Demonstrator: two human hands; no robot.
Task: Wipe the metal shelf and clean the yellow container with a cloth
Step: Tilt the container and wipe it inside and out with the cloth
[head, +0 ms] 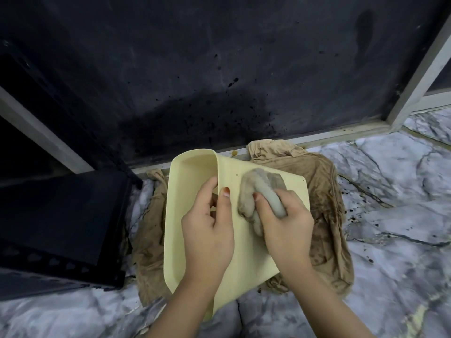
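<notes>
The black metal shelf stands at my left. My left hand grips the yellow container tilted over a brown rag; my right hand presses a bunched grey cloth against its outer face.

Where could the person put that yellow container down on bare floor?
Bare marble floor lies right of the brown cloth, and near the bottom left below the black metal shelf. The middle is crowded: the yellow container, both hands and the spread cloth.
</notes>
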